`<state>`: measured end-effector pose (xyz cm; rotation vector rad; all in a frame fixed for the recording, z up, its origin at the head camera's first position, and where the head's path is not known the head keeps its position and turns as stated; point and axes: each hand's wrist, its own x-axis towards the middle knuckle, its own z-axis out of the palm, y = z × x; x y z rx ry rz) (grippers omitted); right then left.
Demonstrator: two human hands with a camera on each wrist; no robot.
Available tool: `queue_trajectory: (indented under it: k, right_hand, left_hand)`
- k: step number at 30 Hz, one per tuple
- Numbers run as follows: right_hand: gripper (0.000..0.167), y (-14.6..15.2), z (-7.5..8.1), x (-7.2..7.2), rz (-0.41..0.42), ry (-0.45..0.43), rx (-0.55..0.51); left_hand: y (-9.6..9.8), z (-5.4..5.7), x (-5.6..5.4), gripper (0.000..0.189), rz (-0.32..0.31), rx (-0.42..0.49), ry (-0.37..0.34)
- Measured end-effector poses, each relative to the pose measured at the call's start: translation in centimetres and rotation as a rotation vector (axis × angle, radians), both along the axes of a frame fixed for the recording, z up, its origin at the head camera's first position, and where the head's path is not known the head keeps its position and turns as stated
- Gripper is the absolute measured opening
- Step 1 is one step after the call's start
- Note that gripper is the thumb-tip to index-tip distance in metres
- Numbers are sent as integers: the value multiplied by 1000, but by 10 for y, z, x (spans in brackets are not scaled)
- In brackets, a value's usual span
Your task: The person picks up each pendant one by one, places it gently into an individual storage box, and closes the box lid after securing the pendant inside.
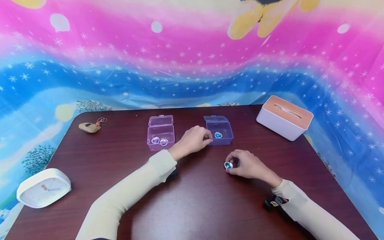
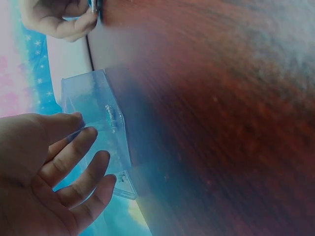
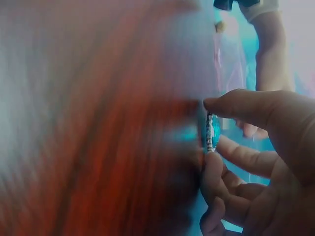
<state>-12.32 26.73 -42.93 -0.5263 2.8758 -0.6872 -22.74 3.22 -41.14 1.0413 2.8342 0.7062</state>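
Near the right front of the table, my right hand [image 1: 247, 165] pinches a teal gem [image 1: 228, 165] with a silver beaded rim between thumb and fingers. In the right wrist view the gem [image 3: 213, 132] stands on edge, close to the tabletop. My left hand [image 1: 196, 138] is at the left front corner of a clear blue plastic box [image 1: 226, 139], its lid tipped back. Thumb and index finger hold the box wall, while the other fingers are loosely bent in the left wrist view. Inside this box lies another teal gem [image 1: 218, 135].
Left of the blue box stands an open pink plastic box [image 1: 149, 144] with two purple gems [image 1: 163, 142]. A white tissue box [image 1: 283, 116] sits at the back right, a white clock [image 1: 45, 188] at the left, and a tan stone-like piece with a cord [image 1: 90, 127] behind it.
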Motion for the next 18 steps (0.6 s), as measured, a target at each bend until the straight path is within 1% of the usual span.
queue_trajectory:
  k: [4, 8, 12, 18]
  right_hand:
    - [25, 4, 2, -8, 23, 8, -20]
    - [26, 5, 9, -15, 44, 1, -76]
    - [27, 6, 20, -24, 45, 12, -134]
    - [29, 7, 38, -42, 24, 65, -191]
  left_hand:
    - [-1, 1, 0, 14, 0, -3, -2]
    - [-1, 2, 0, 13, 2, -3, 2]
    - [-1, 2, -1, 13, 3, 0, -5]
    - [0, 0, -1, 12, 3, 0, -13]
